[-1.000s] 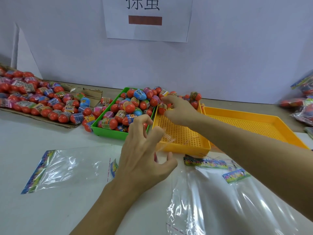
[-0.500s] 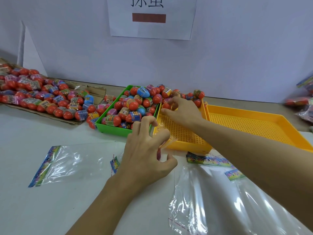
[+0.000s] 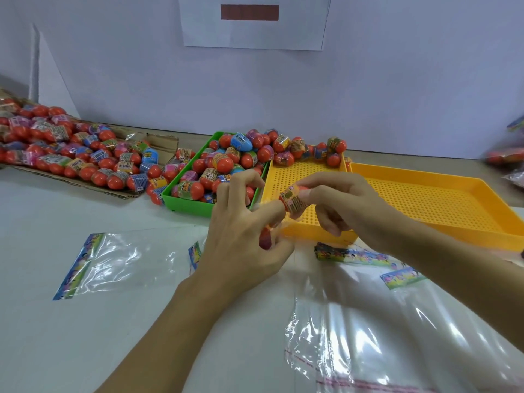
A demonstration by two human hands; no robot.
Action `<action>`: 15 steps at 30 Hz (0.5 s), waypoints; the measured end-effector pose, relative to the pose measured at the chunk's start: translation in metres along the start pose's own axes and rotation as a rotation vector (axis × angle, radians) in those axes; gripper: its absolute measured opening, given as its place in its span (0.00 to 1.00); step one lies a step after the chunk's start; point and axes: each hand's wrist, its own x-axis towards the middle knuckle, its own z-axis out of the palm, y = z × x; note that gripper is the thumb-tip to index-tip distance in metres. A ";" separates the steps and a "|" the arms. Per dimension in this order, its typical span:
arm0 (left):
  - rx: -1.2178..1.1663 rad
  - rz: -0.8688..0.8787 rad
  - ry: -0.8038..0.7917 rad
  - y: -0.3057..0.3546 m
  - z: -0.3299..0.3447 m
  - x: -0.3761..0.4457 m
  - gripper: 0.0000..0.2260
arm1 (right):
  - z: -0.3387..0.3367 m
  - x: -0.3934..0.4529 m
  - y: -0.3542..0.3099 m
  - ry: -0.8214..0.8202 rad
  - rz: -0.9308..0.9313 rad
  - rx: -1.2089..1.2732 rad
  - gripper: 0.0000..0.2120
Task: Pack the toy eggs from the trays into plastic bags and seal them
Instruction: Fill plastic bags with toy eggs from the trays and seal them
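Your right hand (image 3: 343, 202) pinches a wrapped toy egg (image 3: 293, 200) between thumb and fingertips above the near yellow tray (image 3: 286, 177), while your left hand (image 3: 243, 239), fingers curled, grips the mouth of a clear plastic bag (image 3: 279, 222) just beside it, with another red egg (image 3: 266, 241) showing under the palm.

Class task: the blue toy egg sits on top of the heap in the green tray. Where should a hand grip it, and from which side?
Pinch the blue toy egg across its narrow middle, coming from above. It lies on its side atop the heap in the green tray, its top clear, with neighbours packed close around it.
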 end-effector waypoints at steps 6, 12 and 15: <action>-0.066 0.067 0.010 0.007 -0.001 -0.001 0.05 | -0.004 -0.009 -0.015 -0.054 -0.025 -0.087 0.07; -0.129 0.086 0.054 0.008 -0.003 0.000 0.12 | -0.012 -0.015 -0.029 -0.097 -0.045 -0.088 0.04; -0.152 0.068 0.045 0.009 -0.004 -0.001 0.14 | -0.019 -0.017 -0.034 -0.124 -0.046 0.123 0.07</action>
